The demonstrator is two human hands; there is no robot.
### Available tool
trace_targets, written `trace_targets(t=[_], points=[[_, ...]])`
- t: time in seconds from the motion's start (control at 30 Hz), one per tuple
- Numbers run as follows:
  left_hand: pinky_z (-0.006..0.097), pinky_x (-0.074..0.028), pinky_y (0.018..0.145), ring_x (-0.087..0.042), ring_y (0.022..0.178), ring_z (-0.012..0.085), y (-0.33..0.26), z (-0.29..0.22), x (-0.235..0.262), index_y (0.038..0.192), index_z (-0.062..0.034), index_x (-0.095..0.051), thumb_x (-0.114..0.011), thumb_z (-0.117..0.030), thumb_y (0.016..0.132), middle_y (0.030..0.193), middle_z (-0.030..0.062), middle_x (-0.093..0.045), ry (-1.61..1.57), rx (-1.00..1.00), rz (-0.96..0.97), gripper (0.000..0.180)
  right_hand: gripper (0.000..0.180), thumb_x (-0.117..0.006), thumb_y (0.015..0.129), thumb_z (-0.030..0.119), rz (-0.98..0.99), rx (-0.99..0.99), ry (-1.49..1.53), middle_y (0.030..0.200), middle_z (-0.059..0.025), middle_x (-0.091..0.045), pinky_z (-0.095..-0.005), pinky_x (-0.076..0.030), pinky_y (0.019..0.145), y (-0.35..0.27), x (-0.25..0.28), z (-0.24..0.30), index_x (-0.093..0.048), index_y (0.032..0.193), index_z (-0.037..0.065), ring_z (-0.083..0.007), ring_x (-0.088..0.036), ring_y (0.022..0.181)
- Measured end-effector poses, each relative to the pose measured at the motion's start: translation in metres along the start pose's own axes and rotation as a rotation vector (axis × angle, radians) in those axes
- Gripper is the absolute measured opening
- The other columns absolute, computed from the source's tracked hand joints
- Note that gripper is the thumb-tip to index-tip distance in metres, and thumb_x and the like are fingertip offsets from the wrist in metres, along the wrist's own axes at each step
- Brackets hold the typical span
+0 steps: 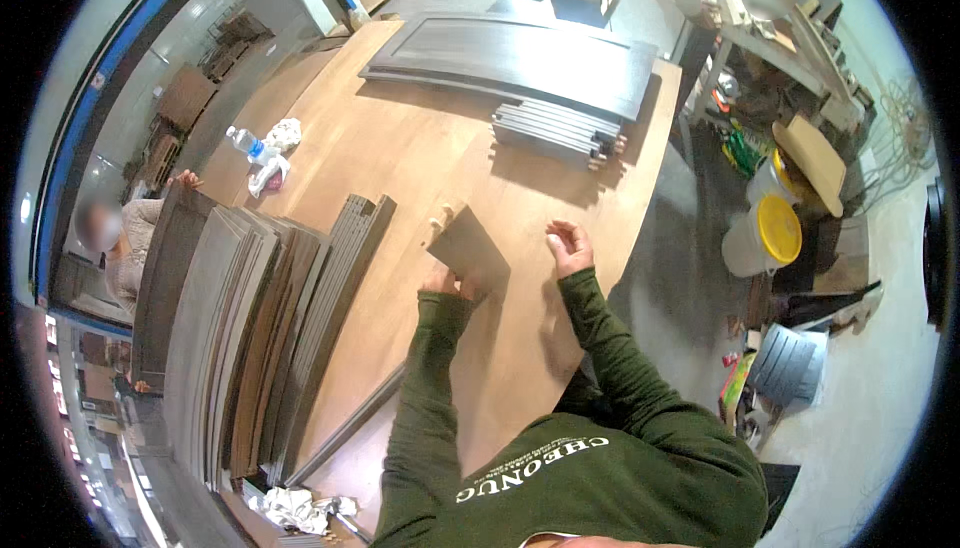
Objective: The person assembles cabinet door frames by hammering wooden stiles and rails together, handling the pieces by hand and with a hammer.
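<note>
Brown, a small flat panel (470, 248) sits tilted near the middle of the wooden worktop (400, 148), pinched at its near edge by the left hand (440, 280) as if kept ready; the right hand (570, 248), at its 3 o'clock, hovers loosely curled and empty, both green-sleeved forearms reaching forward; stacked grey boards (250, 328) lie at 9 o'clock

We've got stacked boards (250, 318) left on the bench (420, 158), a door panel (510, 58) behind, buckets (762, 236) right.
</note>
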State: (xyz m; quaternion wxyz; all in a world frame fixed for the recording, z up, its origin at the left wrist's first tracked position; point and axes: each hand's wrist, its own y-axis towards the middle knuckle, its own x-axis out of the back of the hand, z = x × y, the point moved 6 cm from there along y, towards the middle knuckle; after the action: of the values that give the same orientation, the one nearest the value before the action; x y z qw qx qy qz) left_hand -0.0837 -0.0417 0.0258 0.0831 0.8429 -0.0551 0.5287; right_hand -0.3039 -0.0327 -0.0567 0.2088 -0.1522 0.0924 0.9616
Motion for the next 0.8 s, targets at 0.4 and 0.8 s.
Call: trace_targets(t=[0.4, 0.8], points=[[0.035, -0.043, 0.083, -0.057, 0.093, 0.0265, -0.175, 0.082, 0.082, 0.100, -0.0023, -0.058, -0.062, -0.034, 0.075, 0.098, 0.0130, -0.060, -0.070, 0.068, -0.637, 0.040, 0.067, -0.076, 0.053, 0.023, 0.354, 0.256, -0.151, 0.092, -0.0116, -0.054, -0.0328, -0.048, 0.069, 0.010, -0.159, 0.140, -0.039, 0.106, 0.003, -0.0215, -0.056, 0.080], [0.041, -0.037, 0.089, -0.048, 0.102, 0.0290, -0.329, 0.120, 0.021, 0.107, -0.0019, -0.053, -0.060, -0.020, 0.073, 0.110, 0.0150, -0.051, -0.059, 0.625, -0.503, 0.039, 0.088, -0.076, 0.056, 0.016, 0.244, 0.234, -0.534, 0.113, -0.0158, -0.043, -0.0388, -0.039, 0.089, 0.069, -0.106, 0.045, -0.024, 0.124, -0.004, -0.0221, -0.047, 0.100]])
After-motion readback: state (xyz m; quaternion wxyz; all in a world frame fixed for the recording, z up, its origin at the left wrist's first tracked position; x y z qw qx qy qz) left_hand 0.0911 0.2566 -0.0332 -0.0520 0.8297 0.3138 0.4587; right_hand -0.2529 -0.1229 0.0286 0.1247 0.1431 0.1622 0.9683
